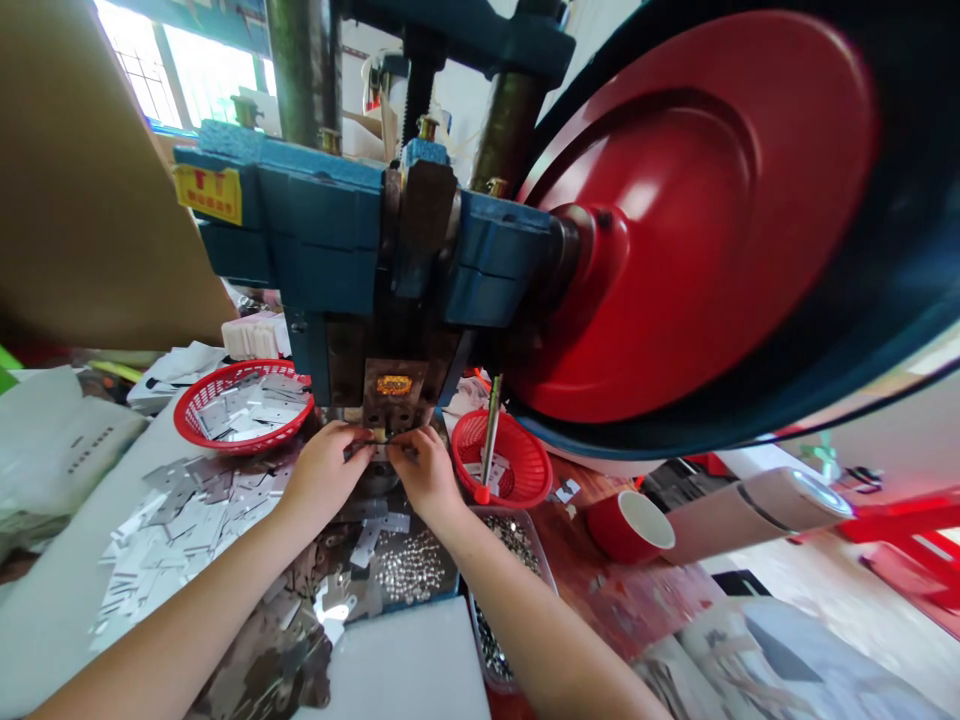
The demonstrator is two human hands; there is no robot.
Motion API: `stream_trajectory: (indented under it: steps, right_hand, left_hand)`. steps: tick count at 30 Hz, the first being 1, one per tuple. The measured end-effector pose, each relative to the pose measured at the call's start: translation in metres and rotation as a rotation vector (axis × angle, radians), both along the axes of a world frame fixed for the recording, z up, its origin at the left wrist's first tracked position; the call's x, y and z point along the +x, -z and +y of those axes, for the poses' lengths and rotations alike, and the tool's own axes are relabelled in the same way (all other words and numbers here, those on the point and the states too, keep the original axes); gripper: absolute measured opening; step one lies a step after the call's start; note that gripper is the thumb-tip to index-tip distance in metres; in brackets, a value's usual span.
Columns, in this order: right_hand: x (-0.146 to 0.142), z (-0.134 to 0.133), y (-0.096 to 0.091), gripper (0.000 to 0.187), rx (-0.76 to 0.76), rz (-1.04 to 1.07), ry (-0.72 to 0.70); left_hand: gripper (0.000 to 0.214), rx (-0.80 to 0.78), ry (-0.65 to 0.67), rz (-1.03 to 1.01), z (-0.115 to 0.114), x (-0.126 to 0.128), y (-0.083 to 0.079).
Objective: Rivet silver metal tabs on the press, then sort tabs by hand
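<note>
Left hand point(337, 457) and right hand point(424, 468) pinch thin dark strip point(381, 442) from either side, low at blue press point(322, 245). Best held level, hands clear of downstroke.

Hands point(330, 468) point(425, 470) holding strip point(381, 442), blue press point(322, 235), red flywheel point(697, 230)

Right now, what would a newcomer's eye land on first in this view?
The big red wheel at upper right comes first, beside the blue machine in the middle. At its lower front, the left hand and right hand hold a thin dark piece. Shiny flat plates lie heaped at left.
</note>
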State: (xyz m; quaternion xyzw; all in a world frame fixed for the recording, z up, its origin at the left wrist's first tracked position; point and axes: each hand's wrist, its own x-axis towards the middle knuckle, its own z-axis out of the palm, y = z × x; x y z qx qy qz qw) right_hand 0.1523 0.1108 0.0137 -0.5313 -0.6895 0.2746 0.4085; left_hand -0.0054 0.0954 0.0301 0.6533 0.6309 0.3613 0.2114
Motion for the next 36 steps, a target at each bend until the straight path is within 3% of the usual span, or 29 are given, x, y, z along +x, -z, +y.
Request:
stream_trajectory:
  steps: [6,11,17,19,22,28,33,36]
  right_hand:
    - [-0.004,0.017,0.011,0.025,0.012,0.001,0.004]
    - [-0.005,0.022,0.014,0.02,-0.024,0.043,-0.057]
    - [0.021,0.0,0.011,0.013,-0.006,0.151,-0.014]
    - [0.034,-0.007,0.014,0.013,-0.03,0.209,-0.038]
    - [0.048,-0.012,0.021,0.013,-0.054,0.23,-0.031]
    - [0.059,-0.015,0.014,0.014,0.008,-0.09,-0.09]
    - [0.056,-0.027,0.01,0.016,0.197,-0.565,-0.145]
    - [0.052,-0.034,0.012,0.016,0.222,-0.636,-0.157]
  left_hand:
    - [0.031,-0.074,0.042,-0.039,0.012,0.002,0.01]
    - [0.032,-0.119,0.096,-0.039,0.014,0.001,0.011]
    - [0.032,0.022,0.011,0.09,-0.012,-0.005,0.001]
    - [0.028,0.017,0.158,0.25,-0.029,0.0,-0.005]
    - [0.027,-0.112,0.349,0.463,-0.047,0.016,-0.008]
    - [0.025,-0.194,0.337,0.632,-0.058,0.024,-0.006]
    - [0.024,-0.186,0.264,0.589,-0.075,-0.012,-0.001]
    - [0.027,-0.185,0.197,0.543,-0.089,-0.037,0.006]
